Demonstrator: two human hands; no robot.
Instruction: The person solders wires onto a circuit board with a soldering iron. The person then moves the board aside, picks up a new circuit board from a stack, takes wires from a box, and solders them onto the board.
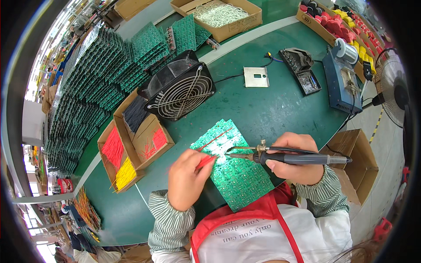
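Note:
A green panel of circuit boards (243,186) lies tilted on the table in front of me, its near edge at my apron. Red wires (206,161) are pinched in my left hand (185,179), their ends over the left side of the panel. My right hand (305,162) is wrapped round a dark soldering iron (289,158) with a brass clamp and a thin feed tube along it. The iron's tip meets or hovers just over the panel, near the wire ends; which, I cannot tell. A thin red wire (215,139) lies along the panel's upper left.
Left of the panel, a cardboard box (139,164) holds red, yellow and dark wires. Beyond it stand a black fan (180,90) and stacked green boards (87,74). A metal plate (256,77), an open black case (302,72) and a blue solder feeder (340,81) stand further back.

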